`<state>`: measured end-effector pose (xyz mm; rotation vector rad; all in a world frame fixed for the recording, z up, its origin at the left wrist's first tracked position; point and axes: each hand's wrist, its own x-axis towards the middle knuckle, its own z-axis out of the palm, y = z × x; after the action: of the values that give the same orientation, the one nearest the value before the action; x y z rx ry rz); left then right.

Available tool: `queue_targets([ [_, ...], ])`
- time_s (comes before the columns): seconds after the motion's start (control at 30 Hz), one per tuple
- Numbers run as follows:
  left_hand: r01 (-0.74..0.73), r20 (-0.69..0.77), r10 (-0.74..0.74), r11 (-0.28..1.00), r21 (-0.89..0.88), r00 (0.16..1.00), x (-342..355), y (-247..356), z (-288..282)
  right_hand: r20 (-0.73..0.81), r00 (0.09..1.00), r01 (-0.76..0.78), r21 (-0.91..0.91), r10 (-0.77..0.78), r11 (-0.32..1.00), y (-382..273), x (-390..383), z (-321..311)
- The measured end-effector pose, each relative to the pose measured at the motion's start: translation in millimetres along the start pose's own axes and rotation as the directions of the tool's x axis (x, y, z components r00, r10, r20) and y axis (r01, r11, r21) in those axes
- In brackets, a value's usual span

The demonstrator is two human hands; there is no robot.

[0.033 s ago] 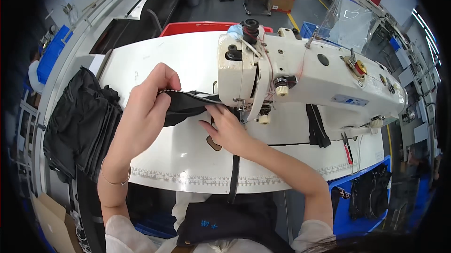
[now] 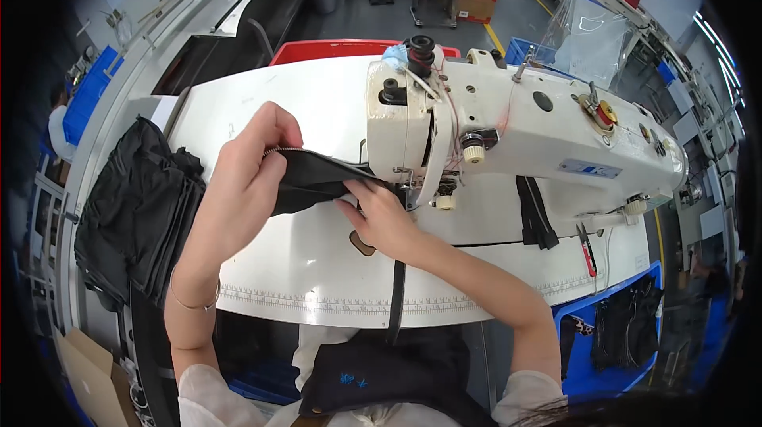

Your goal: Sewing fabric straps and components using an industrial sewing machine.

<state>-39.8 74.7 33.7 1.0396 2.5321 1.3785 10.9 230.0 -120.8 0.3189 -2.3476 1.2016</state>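
Observation:
My left hand (image 2: pixel 248 177) pinches a black fabric piece (image 2: pixel 305 189) by its upper edge, where a row of metal zipper teeth (image 2: pixel 279 149) shows between thumb and fingers. The piece stretches rightward to the needle area of a white sewing machine (image 2: pixel 405 125). Against its right end, beside the presser foot, lies my right hand (image 2: pixel 385 217); its fingers touch the fabric and its thumb is spread apart. Some of those fingertips are hidden by the fabric and machine head. A narrow black strip (image 2: pixel 398 292) runs from below the right hand over the table's front edge.
Stacked black fabric pieces (image 2: pixel 139 213) hang at the left end of the white table (image 2: pixel 286 292). Right of the needle lie a black zipper strip (image 2: pixel 536 213) and red-handled snips (image 2: pixel 587 252). A blue bin (image 2: pixel 575 359) with black pieces stands lower right; a red bin (image 2: pixel 333 49) is behind.
Very little differs: the zipper edge by my left hand sits slightly changed, with the fabric's upper fold lying a bit flatter. Both hands keep nearly the same places.

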Motion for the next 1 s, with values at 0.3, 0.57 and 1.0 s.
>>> queue_targets([
  [0.3, -0.449, 0.096, 0.511, 0.632, 0.632, 0.854, 20, -66, 16, 0.014, 0.989, 0.148, -0.267, -0.15, 0.952, -1, -14, -11],
  [0.57, -0.223, 0.487, 0.068, 0.937, 0.267, 0.871, 11, -86, 40, 0.067, 0.971, 0.239, -0.25, -0.23, 0.938, 9, -16, -25],
  [1.0, -0.356, 0.225, 0.297, 0.885, 0.3, 0.928, -7, -72, 45, 0.208, 0.906, 0.423, -0.443, -0.369, 0.79, -16, -41, -18],
])
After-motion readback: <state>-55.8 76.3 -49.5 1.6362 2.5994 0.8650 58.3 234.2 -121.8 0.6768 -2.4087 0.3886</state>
